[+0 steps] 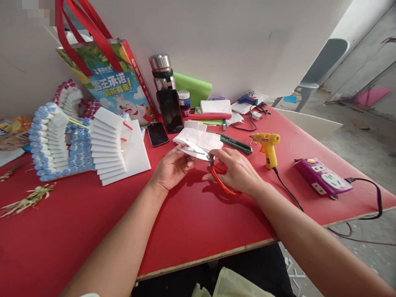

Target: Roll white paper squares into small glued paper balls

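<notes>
A pair of scissors [201, 155] with orange-red handles is in my right hand [239, 169], its fingers wrapped about the handles and pivot. The blades are parted and point left, over my left hand [171, 170]. My left hand has its fingers curled, palm partly up, under the blade tips. What its fingertips pinch, if anything, is too small and partly hidden by the blades. Just behind the blades lies a stack of white paper tissues [198, 137]. A green utility knife [236, 143] rests on the red table [198, 231] to the right of the tissues.
At left stand white fan-shaped foam pieces [108, 148] and blue-and-white folded work [49, 144]. Behind are a gift bag [120, 90], a steel flask [161, 68] and two phones [170, 111]. A yellow glue gun [269, 150] and purple power strip [323, 177], both corded, lie right.
</notes>
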`<state>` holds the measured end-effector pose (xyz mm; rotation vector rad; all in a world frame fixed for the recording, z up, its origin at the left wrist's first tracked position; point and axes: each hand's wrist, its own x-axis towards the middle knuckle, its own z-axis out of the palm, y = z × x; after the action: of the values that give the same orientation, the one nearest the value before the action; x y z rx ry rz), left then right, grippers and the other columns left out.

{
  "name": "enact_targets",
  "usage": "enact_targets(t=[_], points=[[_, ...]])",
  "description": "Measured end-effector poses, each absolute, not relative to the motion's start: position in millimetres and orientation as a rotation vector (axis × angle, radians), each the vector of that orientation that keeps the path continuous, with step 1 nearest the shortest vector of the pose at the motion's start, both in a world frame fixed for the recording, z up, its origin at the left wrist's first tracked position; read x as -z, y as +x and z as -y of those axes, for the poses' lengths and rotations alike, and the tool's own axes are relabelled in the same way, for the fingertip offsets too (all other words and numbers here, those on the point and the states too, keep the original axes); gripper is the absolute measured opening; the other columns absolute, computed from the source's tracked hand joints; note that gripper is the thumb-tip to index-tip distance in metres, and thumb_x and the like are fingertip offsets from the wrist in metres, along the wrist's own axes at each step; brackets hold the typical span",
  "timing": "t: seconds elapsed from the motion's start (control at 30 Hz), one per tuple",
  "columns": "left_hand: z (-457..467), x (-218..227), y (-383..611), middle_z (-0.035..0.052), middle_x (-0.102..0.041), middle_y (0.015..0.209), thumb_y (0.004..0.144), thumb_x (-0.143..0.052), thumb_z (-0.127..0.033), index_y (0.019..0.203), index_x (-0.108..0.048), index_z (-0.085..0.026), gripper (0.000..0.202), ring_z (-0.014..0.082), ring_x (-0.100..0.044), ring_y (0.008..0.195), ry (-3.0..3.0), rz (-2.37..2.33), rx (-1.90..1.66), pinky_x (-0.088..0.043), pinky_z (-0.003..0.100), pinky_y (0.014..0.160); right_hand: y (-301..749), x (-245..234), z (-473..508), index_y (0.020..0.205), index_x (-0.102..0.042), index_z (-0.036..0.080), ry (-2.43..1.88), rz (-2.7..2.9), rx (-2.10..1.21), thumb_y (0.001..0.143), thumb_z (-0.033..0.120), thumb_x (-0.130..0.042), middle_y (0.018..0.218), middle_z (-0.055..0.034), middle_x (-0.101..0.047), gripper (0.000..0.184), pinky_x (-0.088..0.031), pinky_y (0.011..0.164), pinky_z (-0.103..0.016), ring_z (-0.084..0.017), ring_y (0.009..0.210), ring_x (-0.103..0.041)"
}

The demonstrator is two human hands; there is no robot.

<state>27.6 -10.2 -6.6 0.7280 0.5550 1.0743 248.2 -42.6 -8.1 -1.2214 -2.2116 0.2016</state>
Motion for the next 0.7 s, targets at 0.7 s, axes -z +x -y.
enact_targets(t=[0.7], points=[[12.9, 1.3, 28.9, 0.0043, -0.059, 0.077, 0.085, -0.067, -0.018, 0.086, -0.066, -0.014, 0.004, 0.0083, -0.054, 0.061, 0.714, -0.491, -1.025, -0.044, 0.018, 0.055, 246.7, 12.3, 47.2, 0.105, -0.066, 0.021, -1.354, 2.027, -0.201, 0.089, 0.055, -0.059, 0.067, 0.0009, -0.061, 0.038, -0.031, 0.056, -0.024, -0.012, 0.055, -0.046]])
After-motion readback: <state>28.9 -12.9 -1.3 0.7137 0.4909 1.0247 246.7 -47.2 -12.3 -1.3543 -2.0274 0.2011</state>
